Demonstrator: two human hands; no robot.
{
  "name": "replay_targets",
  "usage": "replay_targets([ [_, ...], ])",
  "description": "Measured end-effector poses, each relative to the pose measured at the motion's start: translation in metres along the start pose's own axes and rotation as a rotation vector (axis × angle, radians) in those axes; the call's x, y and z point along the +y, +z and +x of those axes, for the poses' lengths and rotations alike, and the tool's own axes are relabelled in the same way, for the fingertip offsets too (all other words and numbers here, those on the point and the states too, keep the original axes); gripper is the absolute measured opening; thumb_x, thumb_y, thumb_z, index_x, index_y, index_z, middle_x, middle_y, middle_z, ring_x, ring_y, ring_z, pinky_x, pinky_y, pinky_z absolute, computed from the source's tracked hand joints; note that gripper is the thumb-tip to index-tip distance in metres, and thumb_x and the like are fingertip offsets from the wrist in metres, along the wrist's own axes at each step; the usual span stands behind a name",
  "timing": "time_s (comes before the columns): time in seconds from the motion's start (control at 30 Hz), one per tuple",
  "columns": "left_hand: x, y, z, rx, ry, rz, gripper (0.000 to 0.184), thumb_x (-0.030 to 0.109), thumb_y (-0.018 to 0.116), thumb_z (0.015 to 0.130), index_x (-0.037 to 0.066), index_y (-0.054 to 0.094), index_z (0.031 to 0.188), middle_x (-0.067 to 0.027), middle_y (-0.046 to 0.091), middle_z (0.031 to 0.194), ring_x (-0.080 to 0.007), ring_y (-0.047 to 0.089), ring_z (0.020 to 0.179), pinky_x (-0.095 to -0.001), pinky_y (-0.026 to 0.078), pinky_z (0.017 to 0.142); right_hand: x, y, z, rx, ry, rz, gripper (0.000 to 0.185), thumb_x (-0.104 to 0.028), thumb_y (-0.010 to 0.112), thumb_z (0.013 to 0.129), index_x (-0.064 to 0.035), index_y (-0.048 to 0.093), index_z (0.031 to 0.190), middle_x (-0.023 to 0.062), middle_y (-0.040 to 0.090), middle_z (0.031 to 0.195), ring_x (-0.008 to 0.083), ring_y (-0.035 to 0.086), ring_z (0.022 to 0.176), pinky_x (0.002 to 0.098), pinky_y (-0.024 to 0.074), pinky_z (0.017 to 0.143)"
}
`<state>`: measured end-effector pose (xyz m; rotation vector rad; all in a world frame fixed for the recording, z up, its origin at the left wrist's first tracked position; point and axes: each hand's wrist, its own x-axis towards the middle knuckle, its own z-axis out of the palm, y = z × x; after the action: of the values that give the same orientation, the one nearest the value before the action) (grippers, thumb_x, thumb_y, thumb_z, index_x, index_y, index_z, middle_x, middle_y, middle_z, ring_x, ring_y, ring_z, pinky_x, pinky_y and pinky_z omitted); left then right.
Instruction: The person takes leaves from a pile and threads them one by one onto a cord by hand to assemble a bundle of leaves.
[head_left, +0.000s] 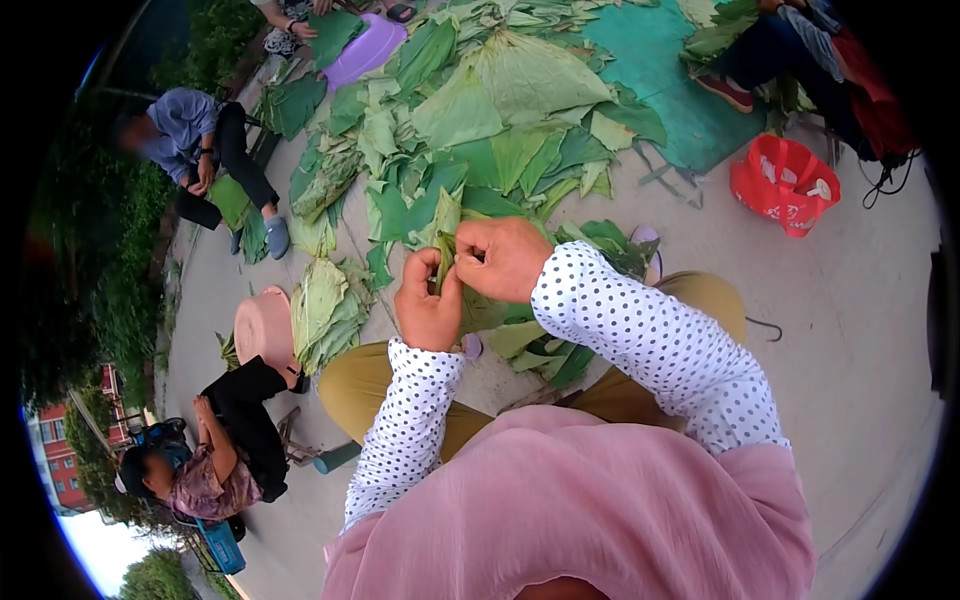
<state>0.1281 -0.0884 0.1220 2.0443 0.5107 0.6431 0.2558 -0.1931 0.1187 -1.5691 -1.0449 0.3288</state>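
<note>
A folded green lotus leaf (447, 214) stands up between my two hands in the head view. My left hand (428, 302) is closed, its thumb and fingers pinching the leaf's narrow gathered part. From the other side, my right hand (502, 260) is closed on the same leaf with curled fingers, almost touching the left. The part inside the fingers is hidden. Just beyond my hands lies a large spread pile of lotus leaves (510, 85), some flat and some folded. More loose leaves (550, 358) lie below, between my knees.
A red bag (785, 185) stands at the right. A pink tub (265, 325) and a leaf stack (325, 315) are at the left. A purple basin (366, 50) sits at the far side, beside a green sheet (650, 50). Several people sit around the pile.
</note>
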Motion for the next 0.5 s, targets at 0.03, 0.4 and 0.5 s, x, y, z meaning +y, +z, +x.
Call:
replay_targets([
  [0.03,-0.001,0.000,0.000,-0.012,-0.024,-0.042,0.022,-0.003,0.062,0.084,0.002,0.053,0.104,-0.0040,0.061,0.094,-0.0089,0.057,0.085,-0.0221,0.045,0.075,0.001,0.001,0.000,-0.002,-0.002,0.000,0.011,-0.014,0.061,0.073,-0.0040,0.057,0.072,0.0124,0.059,0.065,0.0286,0.058,0.056,0.0363,0.0443,0.051],
  [0.4,-0.001,-0.003,0.002,-0.036,-0.074,-0.179,0.020,-0.002,0.062,0.084,0.002,0.054,0.103,0.0001,0.059,0.092,-0.0056,0.052,0.079,-0.0191,0.041,0.069,0.005,0.001,0.001,-0.069,0.160,0.184,0.014,-0.017,0.062,0.073,-0.0046,0.057,0.070,0.0124,0.059,0.064,0.0291,0.058,0.058,0.0375,0.0456,0.055],
  [0.5,0.005,-0.006,0.002,-0.050,-0.035,-0.202,0.019,-0.001,0.061,0.085,0.002,0.053,0.103,0.0002,0.058,0.092,-0.0053,0.052,0.080,-0.0191,0.041,0.070,0.002,-0.002,0.002,-0.071,0.139,0.160,0.015,-0.017,0.062,0.074,-0.0036,0.057,0.070,0.0125,0.059,0.064,0.0266,0.058,0.057,0.0364,0.0454,0.055],
])
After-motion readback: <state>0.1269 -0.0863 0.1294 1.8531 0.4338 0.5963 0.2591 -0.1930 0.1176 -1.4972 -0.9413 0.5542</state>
